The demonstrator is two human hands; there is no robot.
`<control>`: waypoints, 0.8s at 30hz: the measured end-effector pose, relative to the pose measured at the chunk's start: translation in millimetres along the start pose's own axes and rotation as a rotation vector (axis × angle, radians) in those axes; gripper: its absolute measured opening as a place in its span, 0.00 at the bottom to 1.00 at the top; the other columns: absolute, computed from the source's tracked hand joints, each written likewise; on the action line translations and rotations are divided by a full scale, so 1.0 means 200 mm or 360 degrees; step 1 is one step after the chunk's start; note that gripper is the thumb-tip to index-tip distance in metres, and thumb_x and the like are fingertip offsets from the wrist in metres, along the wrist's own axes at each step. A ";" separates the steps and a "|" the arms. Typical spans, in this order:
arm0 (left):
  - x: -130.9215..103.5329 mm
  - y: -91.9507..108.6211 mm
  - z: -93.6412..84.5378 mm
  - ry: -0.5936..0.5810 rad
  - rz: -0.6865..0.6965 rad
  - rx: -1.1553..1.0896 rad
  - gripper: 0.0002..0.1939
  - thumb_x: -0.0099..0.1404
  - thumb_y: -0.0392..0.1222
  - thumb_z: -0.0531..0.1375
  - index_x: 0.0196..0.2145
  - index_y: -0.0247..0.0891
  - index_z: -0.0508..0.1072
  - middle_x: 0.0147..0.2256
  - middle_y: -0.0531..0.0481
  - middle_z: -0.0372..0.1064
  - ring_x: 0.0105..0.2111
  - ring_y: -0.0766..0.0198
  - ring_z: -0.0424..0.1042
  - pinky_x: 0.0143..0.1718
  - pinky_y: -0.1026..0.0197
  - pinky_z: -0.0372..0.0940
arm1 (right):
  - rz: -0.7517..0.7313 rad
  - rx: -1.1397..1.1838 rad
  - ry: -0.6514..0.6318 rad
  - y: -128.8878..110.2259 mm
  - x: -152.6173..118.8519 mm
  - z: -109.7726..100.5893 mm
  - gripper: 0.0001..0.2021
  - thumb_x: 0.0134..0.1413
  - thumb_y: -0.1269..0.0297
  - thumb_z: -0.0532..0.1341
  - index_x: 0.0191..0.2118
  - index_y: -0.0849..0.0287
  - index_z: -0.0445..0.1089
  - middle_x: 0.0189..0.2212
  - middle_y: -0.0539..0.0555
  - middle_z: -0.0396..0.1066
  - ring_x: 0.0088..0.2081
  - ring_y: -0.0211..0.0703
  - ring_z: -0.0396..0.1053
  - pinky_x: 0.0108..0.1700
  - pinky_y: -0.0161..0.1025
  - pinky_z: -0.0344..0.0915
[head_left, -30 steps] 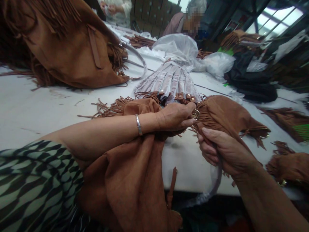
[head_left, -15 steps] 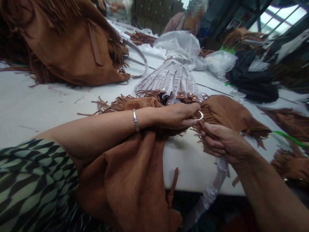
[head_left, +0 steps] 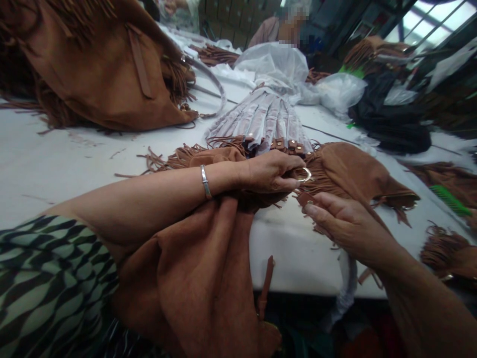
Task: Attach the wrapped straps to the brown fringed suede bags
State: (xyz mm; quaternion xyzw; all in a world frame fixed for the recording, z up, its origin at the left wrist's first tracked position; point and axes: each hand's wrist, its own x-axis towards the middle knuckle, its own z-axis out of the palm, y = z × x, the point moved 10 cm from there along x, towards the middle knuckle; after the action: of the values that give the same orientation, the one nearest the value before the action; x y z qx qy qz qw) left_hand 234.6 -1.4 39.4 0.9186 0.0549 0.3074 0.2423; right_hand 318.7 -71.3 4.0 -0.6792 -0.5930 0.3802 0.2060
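A: How do the hands stand in the head view?

B: The left hand (head_left: 274, 171) pinches a gold ring (head_left: 306, 174), its curve jutting out between thumb and fingers. The right hand (head_left: 341, 223) pinches the end of a strap (head_left: 302, 199) between thumb and forefinger, just below the ring and apart from it.

A: What differs from half a second ago?

B: The strap's end was nearer the ring then. Now it has drawn off slightly and turned, so its stud (head_left: 310, 202) shows. More of the ring is in sight, too.

A: And the bag (head_left: 201, 268)?

B: Under the left forearm, drooping over the near edge of the worktop (head_left: 283, 248). It's brown, soft-looking and deeply creased, with a narrow tab (head_left: 267, 286) standing up at its right side. The strap is brown at the end, plastic-wrapped lower down.
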 end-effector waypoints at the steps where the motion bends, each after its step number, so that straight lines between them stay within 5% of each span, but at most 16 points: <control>1: 0.00 0.00 0.00 0.0009 0.0006 -0.0003 0.11 0.61 0.38 0.53 0.36 0.29 0.70 0.30 0.49 0.67 0.29 0.67 0.63 0.33 0.67 0.58 | -0.0049 -0.0107 0.0009 -0.02 0.00 0.00 0.13 0.56 0.53 0.58 0.30 0.58 0.64 0.19 0.46 0.54 0.20 0.33 0.53 0.20 0.31 0.50; 12: 0.00 0.03 0.01 -0.0040 -0.0009 -0.0057 0.07 0.59 0.36 0.55 0.32 0.30 0.70 0.27 0.51 0.68 0.26 0.69 0.64 0.29 0.68 0.56 | -0.0229 -0.1066 0.0206 -0.19 0.02 -0.05 0.14 0.57 0.55 0.50 0.28 0.58 0.64 0.24 0.54 0.68 0.27 0.45 0.66 0.28 0.38 0.56; 24: 0.00 0.02 0.02 -0.0063 -0.0191 0.0172 0.08 0.60 0.39 0.57 0.34 0.31 0.71 0.28 0.49 0.71 0.27 0.67 0.68 0.28 0.66 0.57 | -0.0066 -0.1455 0.0352 -0.16 0.01 -0.04 0.14 0.60 0.57 0.49 0.29 0.58 0.64 0.23 0.54 0.67 0.25 0.44 0.65 0.28 0.38 0.50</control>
State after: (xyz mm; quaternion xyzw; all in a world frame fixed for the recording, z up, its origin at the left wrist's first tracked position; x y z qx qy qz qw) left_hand 237.2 -5.9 38.2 0.9313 0.1216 0.2707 0.2114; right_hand 303.7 -61.8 32.8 -0.7248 -0.6875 0.0011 -0.0448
